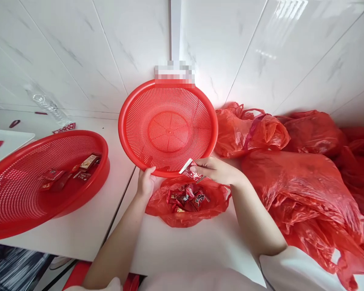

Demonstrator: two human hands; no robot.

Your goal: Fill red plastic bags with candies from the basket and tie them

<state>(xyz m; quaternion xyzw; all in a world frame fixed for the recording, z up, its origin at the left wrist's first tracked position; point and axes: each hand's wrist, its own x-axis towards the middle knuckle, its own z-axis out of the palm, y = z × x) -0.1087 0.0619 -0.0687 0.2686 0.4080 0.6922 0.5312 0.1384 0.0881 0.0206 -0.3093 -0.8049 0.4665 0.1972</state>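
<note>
A red perforated plastic basket (140, 133) is tilted up against the wall, its inside facing me. My left hand (146, 182) is closed on its lower left rim, thumb on the inner side. Between the thumb and fingers of my right hand (220, 170) is a red and white snack packet (192, 169), held in front of the lower right rim. Whether that hand also touches the rim, I cannot tell. Just below both hands lies an open red plastic bag (172, 220) with several red wrapped snacks (188, 197) inside.
At the left stands another red basket (15, 194) holding several wrapped snacks (59, 178). Behind it are a clear plastic bottle (50, 109) and a white tray (13, 139). Several red plastic bags (300, 182) crowd the right side, and a tiled wall (139, 36) bounds the back.
</note>
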